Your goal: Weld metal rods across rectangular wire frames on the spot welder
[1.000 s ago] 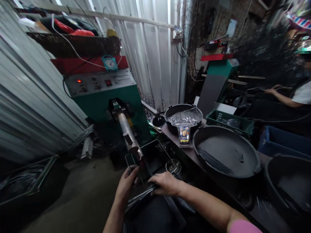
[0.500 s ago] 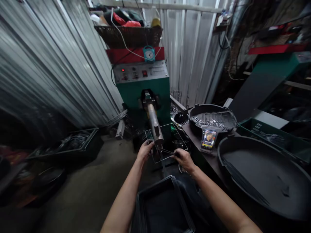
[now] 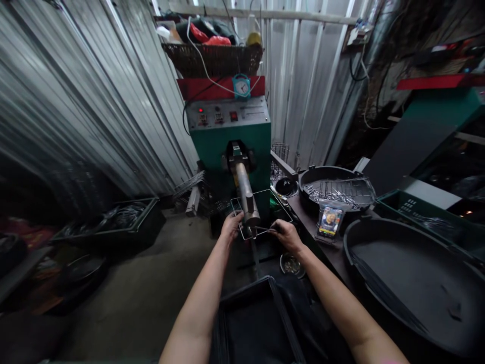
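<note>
A rectangular frame of thin metal wire [image 3: 282, 206] lies around the end of the silver cylindrical arm [image 3: 246, 194] of a green machine [image 3: 231, 132]. My left hand [image 3: 231, 227] is closed on the frame's left side, close beside the arm's tip. From the right, my right hand [image 3: 287, 235] pinches a thin dark rod or wire [image 3: 265, 229] that reaches to just under the tip. Whether that hand also grips the frame is hard to see. A small metal tip [image 3: 253, 232] shows below the arm's end.
Stacked dark rectangular trays or frames [image 3: 278, 316] sit close to me. On the right bench are a round black pan [image 3: 318, 171] with wire pieces, a packet [image 3: 329, 221] and a large pan [image 3: 409, 263] with rods. A green crate [image 3: 147, 215] stands at left; a small bowl [image 3: 292, 265] sits below.
The view has shifted, so the scene sits farther right. The wire frame's near edge has risen slightly at the arm's tip. Both hands keep their holds.
</note>
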`<state>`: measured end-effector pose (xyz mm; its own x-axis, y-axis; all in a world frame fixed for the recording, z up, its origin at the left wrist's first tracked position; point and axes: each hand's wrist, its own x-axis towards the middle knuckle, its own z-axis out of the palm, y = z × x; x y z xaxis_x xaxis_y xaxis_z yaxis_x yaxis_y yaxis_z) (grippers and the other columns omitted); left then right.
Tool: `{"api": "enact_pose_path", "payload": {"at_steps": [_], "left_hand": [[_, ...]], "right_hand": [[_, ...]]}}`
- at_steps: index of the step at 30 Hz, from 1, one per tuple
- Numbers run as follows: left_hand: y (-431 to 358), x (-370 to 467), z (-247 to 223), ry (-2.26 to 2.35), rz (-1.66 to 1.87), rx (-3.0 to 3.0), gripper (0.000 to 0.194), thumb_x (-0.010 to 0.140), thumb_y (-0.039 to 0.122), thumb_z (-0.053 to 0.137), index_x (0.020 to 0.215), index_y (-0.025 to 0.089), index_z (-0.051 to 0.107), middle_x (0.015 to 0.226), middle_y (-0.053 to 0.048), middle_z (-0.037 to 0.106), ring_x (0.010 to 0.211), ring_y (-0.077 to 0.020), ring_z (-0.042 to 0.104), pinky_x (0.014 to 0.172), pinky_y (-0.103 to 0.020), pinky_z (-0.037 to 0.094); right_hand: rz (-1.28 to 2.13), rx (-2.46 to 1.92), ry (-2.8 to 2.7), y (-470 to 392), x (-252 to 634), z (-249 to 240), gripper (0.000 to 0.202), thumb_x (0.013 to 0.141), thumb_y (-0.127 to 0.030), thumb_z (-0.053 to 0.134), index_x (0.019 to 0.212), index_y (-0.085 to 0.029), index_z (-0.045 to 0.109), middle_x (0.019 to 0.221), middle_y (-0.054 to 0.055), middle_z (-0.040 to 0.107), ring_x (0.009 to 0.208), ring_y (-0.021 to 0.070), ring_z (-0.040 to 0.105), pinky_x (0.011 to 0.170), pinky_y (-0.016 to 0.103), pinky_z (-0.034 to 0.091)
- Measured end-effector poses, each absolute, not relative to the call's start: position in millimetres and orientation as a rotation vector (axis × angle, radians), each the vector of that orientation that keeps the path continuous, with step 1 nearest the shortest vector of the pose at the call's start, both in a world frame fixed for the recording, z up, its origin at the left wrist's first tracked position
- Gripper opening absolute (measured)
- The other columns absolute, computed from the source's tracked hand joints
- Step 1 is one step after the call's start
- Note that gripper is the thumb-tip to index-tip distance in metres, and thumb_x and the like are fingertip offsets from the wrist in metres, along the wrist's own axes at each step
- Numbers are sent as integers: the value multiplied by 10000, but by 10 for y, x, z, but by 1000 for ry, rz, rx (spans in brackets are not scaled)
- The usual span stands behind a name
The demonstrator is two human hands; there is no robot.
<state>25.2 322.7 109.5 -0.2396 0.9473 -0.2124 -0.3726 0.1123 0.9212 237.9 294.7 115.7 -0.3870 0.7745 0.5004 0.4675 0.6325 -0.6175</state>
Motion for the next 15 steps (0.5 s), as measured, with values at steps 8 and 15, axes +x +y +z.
{"api": "enact_pose_path", "payload": {"at_steps": [8, 15], "left_hand": [[3204, 247, 1075, 1231, 1417, 662, 306, 494, 261, 716, 731, 136, 566, 468, 34, 525, 379, -80, 479, 392, -191, 353], [3182, 293, 1348, 1252, 1399, 595, 145, 539, 174, 659, 616, 134, 543, 441, 27, 506, 386, -95, 484, 423, -220, 399]], "right_hand": [[443, -1047, -2075, 2945, 2383, 1246, 103, 707, -290, 609, 708, -193, 575, 757, 12, 585, 660, 122, 533, 595, 215, 384], [609, -1198, -1520, 2363, 2587, 839, 311, 656, -334, 631, 921, -201, 539, 888, 34, 560, 824, 169, 532, 729, 278, 416]]}}
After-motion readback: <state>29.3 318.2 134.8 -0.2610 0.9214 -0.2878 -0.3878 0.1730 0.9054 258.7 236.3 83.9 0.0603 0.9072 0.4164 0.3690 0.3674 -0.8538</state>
